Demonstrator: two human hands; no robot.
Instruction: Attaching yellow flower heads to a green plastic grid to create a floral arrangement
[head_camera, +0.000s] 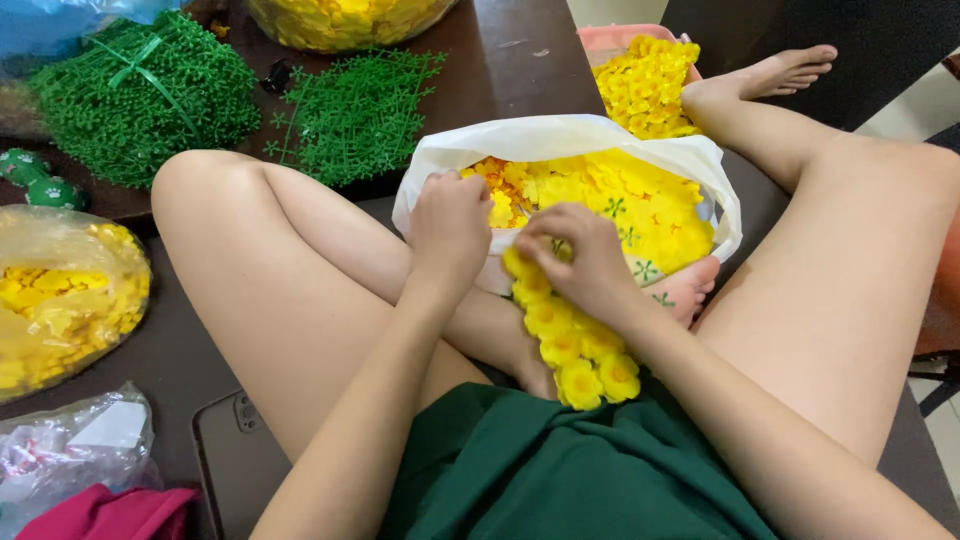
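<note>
Head view looked down on a dark brown floor (520, 60) where a person sat with bare legs folded, a green garment (560, 470) across the lap. Pale tile showed at the far right edge.

Largest among the packages, a white bag (560, 140) sat between the knees, its mouth rolled open and filled with loose yellow flowers (610, 200), some showing small green star-shaped centres. Left of the left knee lay a clear bag (65, 300) of more yellow blossoms, rounded and glossy. A bundle of green sprigs (140, 95) tied with a green strap lay at the top left, with a looser green mat (355, 115) just beside it. A pink tub (625, 40) of yellow blossoms stood beyond the white bag, and another clear sack of yellow (340, 20) was cut off at the top edge. A crumpled clear wrapper (75, 440) lay at the bottom left over something magenta (110, 515), near a dark phone (240, 450).

Both hands met at the near rim of the white bag. The left hand (450, 230) was curled shut, fingers pinched over a flower at the rim. The right hand (585, 260) was closed on the top of a flower strand (575, 340), which hung down from it onto the lap.
</note>
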